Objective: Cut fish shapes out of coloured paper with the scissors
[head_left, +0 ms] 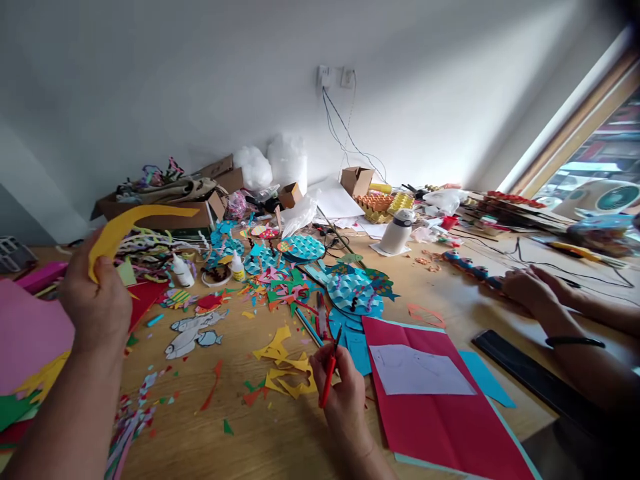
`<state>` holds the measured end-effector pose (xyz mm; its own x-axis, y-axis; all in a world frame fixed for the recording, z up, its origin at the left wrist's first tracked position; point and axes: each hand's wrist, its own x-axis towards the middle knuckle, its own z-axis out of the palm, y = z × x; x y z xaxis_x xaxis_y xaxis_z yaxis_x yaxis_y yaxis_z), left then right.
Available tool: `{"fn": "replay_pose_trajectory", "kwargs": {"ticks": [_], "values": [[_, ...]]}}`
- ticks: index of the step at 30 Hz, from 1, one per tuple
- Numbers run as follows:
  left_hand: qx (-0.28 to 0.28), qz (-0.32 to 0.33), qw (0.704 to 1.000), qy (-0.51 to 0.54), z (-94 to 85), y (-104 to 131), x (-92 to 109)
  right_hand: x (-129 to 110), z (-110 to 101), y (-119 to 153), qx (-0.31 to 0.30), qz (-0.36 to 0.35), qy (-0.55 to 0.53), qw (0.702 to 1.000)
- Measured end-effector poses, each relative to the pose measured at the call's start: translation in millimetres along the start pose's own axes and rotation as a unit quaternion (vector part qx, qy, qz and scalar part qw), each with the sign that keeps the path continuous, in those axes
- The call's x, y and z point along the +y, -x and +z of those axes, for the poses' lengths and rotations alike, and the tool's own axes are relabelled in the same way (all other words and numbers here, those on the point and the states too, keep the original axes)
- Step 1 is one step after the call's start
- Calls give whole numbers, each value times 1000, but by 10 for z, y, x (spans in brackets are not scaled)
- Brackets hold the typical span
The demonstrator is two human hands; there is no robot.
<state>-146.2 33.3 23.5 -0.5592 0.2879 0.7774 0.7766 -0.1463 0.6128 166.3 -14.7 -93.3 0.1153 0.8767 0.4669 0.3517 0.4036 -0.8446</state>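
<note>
My left hand [97, 300] is raised at the left, closed on a curved strip of yellow paper [143, 212]. Red-handled scissors [330, 377] are in my right hand [347, 393], low over the middle of the table, their dark tips pointing away from me. Yellow paper offcuts [283, 360] lie just left of that hand. On its right is a folded sheet of red paper [425, 427] with a white sheet [420, 370] bearing faint line drawings on top. Cut-out paper fish [193, 333] lie between my two hands.
Blue textured discs [355, 293] with paper fish and two glue bottles [183, 272] stand beyond the scraps. A white flask [397, 233] is farther back. At the right, another person's hands [530, 290] work at a row of small blue items. A black case [530, 367] lies nearby.
</note>
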Motion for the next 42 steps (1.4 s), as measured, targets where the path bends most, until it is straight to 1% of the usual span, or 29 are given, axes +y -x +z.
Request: {"fn": "replay_pose_trajectory", "kwargs": {"ticks": [3,6,9,13,15,18,21,25,29,34,38,42], "values": [[1,76,992,-103,-217,-100,-160,-1,-17,-2,-2,-2,8,1000],[-19,107,982,-156,-427,-230,-308,-6,-24,3,-10,-2,10,1000],[-54,136,969,-200,-617,-358,-428,-1,-33,13,-7,-4,15,1000],[-91,168,944,-270,-806,-472,-601,32,-56,23,-1,-11,43,999],[-122,164,925,-322,-871,-494,-706,56,-67,23,-3,-16,51,999],[-194,139,888,-393,-934,-471,-859,83,-77,18,-6,-22,56,998],[-255,122,860,-425,-970,-401,-978,90,-83,9,-1,-24,61,998],[-297,101,835,-452,-995,-346,-1073,92,-90,-3,-1,-34,65,997],[-320,92,828,-452,-1010,-369,-1142,95,-92,-7,-6,-33,64,997],[-326,82,835,-436,-1050,-329,-1292,99,-88,-1,0,-7,47,999],[-339,61,842,-416,-1137,-239,-1449,112,-77,-1,1,-8,36,999],[-356,27,846,-396,-1246,-191,-1567,104,-77,-8,-14,-18,45,999]]}}
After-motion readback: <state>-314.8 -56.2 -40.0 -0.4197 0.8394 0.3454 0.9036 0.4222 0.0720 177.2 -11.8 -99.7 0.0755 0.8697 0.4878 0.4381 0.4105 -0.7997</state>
